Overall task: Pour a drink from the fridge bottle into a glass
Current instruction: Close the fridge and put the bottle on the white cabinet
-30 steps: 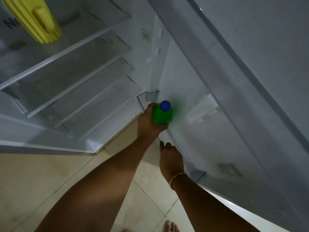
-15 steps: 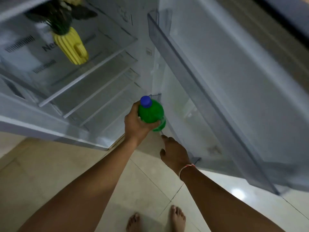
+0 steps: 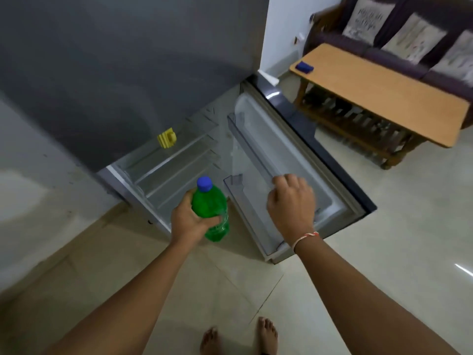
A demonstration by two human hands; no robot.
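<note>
Bottle (image 3: 210, 213): green plastic, blue cap (image 3: 204, 183), upright, outside the fridge, in front of the open compartment and above the floor. Retrieval reads as done; door closing, opening the cap and pouring are left, and no glass shows anywhere in view.
Left hand (image 3: 190, 219): arm reaching forward, fingers wrapped around the bottle's body below the shoulder, thumb side toward the camera.
Fridge shelves (image 3: 176, 162): bare except a yellow object (image 3: 167, 137) on the upper one.
Door bin (image 3: 252, 213): clear, nothing seen in it.
Right hand (image 3: 290, 201): arm extended, fingers curled loosely at the inner side of the open fridge door (image 3: 302, 160); whether it grips the door cannot be told.
Wooden table (image 3: 378, 90): well apart, far right.
</note>
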